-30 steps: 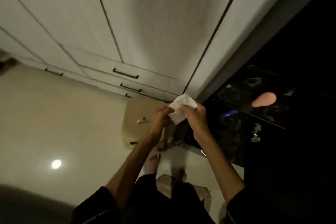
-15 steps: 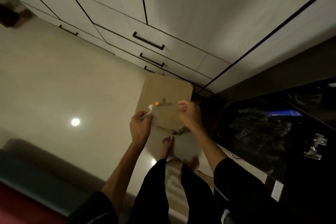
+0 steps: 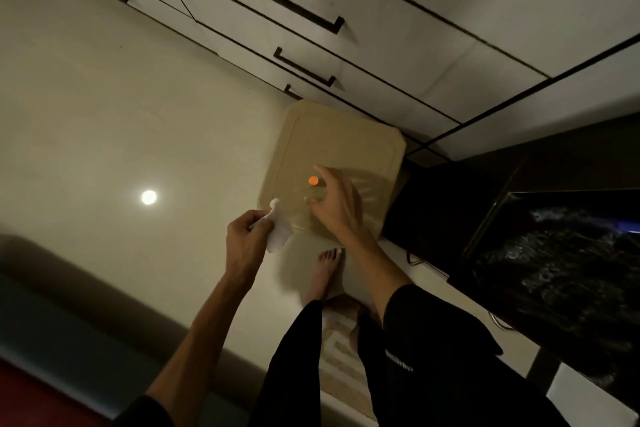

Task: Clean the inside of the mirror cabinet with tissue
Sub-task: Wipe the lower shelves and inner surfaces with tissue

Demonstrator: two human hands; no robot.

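A white tissue (image 3: 278, 230) hangs crumpled from my left hand (image 3: 244, 241), which grips it over the floor just left of a beige stool. My right hand (image 3: 334, 199) hovers over the stool's seat (image 3: 332, 142) with fingers spread, holding nothing. Right beside its fingertips lies a small orange round thing (image 3: 313, 180) on the seat. No mirror cabinet interior is in view.
White wardrobe drawers with black bar handles (image 3: 298, 5) run across the top. A dark glossy counter (image 3: 561, 260) stands at the right. My bare foot (image 3: 325, 270) stands on a patterned mat (image 3: 341, 354) on the beige floor, which reflects a ceiling light (image 3: 149, 197).
The view has tilted down from the wardrobe doors to the stool and floor. My right hand let go of the tissue and reached over the stool; my left hand kept the tissue.
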